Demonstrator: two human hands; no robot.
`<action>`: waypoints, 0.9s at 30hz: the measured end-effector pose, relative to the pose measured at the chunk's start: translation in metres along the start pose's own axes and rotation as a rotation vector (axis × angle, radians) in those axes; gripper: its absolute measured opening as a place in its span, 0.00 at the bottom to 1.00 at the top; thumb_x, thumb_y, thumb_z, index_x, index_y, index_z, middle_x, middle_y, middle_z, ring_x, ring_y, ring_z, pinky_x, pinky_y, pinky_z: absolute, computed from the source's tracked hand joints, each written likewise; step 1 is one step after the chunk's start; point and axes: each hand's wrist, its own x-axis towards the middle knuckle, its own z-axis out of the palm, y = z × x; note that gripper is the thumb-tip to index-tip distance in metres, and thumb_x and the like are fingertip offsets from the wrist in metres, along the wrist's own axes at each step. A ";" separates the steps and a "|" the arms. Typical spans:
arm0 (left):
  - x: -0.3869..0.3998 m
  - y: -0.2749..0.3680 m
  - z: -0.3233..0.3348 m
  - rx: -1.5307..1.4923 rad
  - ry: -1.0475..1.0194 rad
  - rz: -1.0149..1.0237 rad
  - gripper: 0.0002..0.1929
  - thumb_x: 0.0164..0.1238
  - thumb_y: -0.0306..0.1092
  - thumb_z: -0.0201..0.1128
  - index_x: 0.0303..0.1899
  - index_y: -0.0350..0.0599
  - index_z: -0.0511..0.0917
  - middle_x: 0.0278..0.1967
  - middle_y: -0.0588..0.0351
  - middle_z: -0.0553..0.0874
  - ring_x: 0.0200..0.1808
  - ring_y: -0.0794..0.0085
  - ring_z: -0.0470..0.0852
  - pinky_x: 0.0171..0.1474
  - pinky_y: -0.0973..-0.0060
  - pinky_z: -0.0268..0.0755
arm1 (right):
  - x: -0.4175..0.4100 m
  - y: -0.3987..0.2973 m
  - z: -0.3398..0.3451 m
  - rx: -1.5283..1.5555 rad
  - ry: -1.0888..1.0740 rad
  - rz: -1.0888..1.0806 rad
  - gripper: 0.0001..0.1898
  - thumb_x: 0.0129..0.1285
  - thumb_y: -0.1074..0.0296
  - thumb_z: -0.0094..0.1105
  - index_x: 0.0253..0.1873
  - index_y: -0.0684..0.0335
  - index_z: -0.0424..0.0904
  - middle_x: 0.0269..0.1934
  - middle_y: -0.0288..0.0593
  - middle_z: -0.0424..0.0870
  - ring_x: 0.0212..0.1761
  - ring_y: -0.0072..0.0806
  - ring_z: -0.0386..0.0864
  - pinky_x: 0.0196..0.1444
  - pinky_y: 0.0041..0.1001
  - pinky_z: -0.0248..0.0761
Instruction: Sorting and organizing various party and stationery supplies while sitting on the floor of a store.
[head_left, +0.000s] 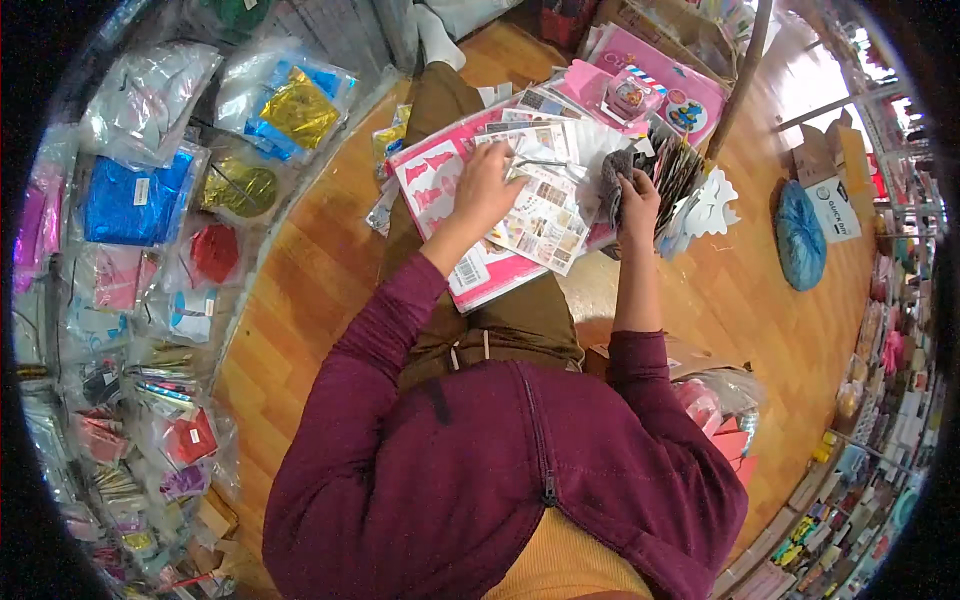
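Note:
My left hand lies over a loose pile of printed sheets on my lap, fingers bent, near a clear plastic wrapper. I cannot tell whether it grips anything. Just below is a sheet with small printed pictures. Pinched in my right hand is a crumpled grey cloth, held at the right side of the pile. Under the sheets, a flat pink-and-white printed pack rests across my legs, with a barcode label near its lower edge.
Pink party packs and a stack of dark-edged cards lie beyond the cloth. Bagged foil goods line the left. On the wooden floor to the right sits a blue bundle beside a cardboard box. Stocked shelves run along the right.

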 end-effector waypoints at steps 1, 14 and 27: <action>0.005 0.001 0.005 0.002 -0.002 -0.002 0.22 0.47 0.33 0.68 0.46 0.37 0.72 0.45 0.43 0.74 0.48 0.49 0.72 0.49 0.61 0.66 | -0.003 0.000 -0.001 -0.021 0.032 -0.038 0.09 0.58 0.77 0.56 0.43 0.70 0.75 0.33 0.36 0.78 0.32 0.18 0.72 0.35 0.18 0.64; 0.050 -0.006 0.018 0.326 -0.112 0.110 0.32 0.41 0.34 0.72 0.52 0.43 0.69 0.46 0.44 0.73 0.52 0.50 0.70 0.54 0.60 0.64 | -0.020 -0.015 -0.012 0.061 0.086 -0.131 0.08 0.57 0.77 0.57 0.43 0.70 0.75 0.33 0.38 0.79 0.33 0.18 0.73 0.36 0.18 0.66; 0.049 -0.009 0.016 0.116 -0.041 0.055 0.18 0.47 0.32 0.68 0.41 0.38 0.74 0.39 0.44 0.77 0.45 0.53 0.74 0.49 0.63 0.66 | -0.027 -0.003 -0.024 0.264 0.192 0.029 0.08 0.57 0.77 0.57 0.42 0.70 0.76 0.30 0.35 0.78 0.29 0.17 0.72 0.32 0.17 0.64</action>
